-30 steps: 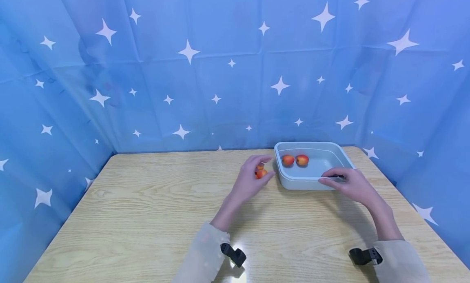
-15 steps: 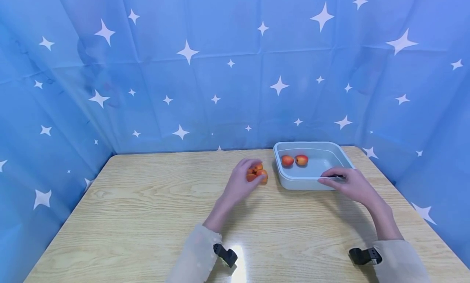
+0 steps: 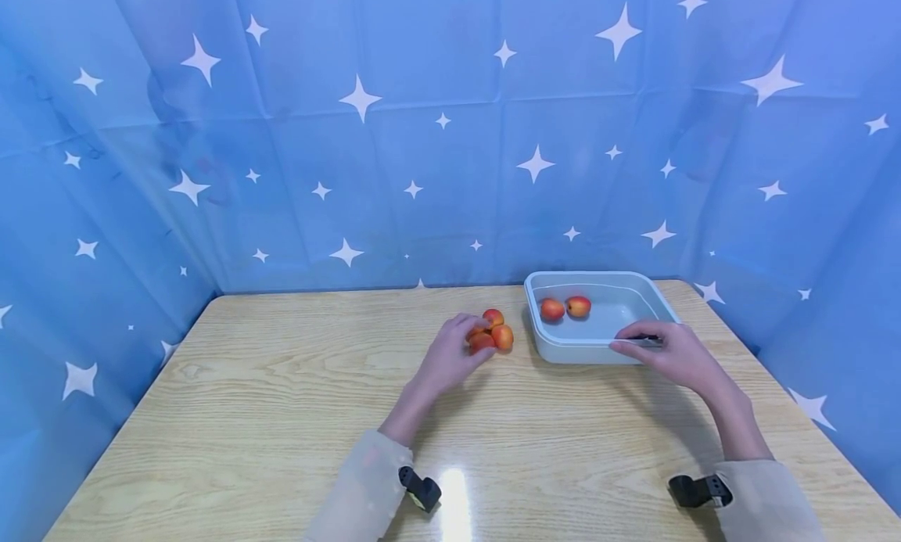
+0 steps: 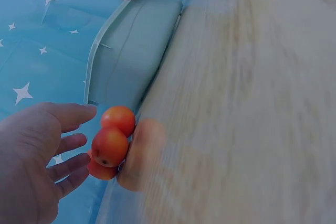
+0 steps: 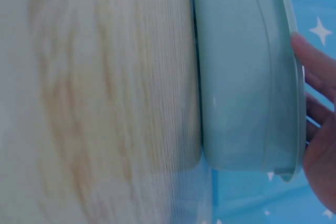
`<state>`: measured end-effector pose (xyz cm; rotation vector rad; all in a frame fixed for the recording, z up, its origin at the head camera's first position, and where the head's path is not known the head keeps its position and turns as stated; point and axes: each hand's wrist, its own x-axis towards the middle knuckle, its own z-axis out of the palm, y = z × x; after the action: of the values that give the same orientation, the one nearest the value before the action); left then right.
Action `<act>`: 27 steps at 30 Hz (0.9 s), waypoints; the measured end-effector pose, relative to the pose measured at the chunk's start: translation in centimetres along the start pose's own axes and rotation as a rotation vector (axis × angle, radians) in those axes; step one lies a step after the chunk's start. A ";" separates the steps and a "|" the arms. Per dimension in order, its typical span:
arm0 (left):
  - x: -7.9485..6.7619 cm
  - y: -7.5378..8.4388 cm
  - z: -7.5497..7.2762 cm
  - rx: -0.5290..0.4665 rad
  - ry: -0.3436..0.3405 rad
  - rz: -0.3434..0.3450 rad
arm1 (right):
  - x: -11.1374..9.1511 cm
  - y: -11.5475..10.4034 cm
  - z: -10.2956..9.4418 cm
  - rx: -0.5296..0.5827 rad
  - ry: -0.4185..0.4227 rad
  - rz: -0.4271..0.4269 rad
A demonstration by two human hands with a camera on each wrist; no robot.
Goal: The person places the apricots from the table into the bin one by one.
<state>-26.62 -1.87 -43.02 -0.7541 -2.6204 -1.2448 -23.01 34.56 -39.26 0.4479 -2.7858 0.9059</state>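
Several small red-orange fruits [image 3: 502, 337], with an apricot or small-apple look, sit bunched on the table left of a pale blue plastic box [image 3: 573, 353]. My left hand [image 3: 453, 356] is at their left side, fingers spread and slightly bent. In the left wrist view a gap shows between my left hand [image 4: 34, 153] and the nearest fruit [image 4: 110, 146]. Two more such fruits [image 3: 579, 306] lie inside the box toward its left end. My right hand [image 3: 669, 352] pinches the box's near rim on the right, thumb outside; the right wrist view shows that thumb against the rim [image 5: 295, 51].
The box stands near the back right of the wood-grain table [image 3: 281, 417]. A blue curtain with white stars [image 3: 436, 135] hangs behind the table and along both sides. A black wrist camera [image 3: 420, 489] is strapped on the left sleeve, and another [image 3: 699, 491] on the right.
My left hand has drawn back to the left from beside the box, uncovering more of the bunched fruits, which it earlier half hid. The right hand and the box have stayed put.
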 end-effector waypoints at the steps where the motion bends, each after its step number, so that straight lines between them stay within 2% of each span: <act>1: 0.0 -0.1 0.0 0.012 -0.002 0.007 | 0.0 0.0 0.0 -0.002 0.000 0.001; 6: 0.0 -0.7 0.1 0.068 -0.003 0.046 | 0.0 0.0 0.0 -0.004 0.000 0.004; 11: -0.2 -1.0 0.2 0.079 -0.031 0.022 | -0.1 -0.1 0.0 -0.010 -0.002 0.010; 27: -0.5 -1.8 0.3 -0.030 -0.056 -0.049 | 0.0 -0.1 0.0 -0.011 -0.002 0.002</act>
<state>-27.02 -2.81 -44.60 -0.7444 -2.6860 -1.2970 -22.94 34.50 -39.17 0.4449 -2.7917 0.8905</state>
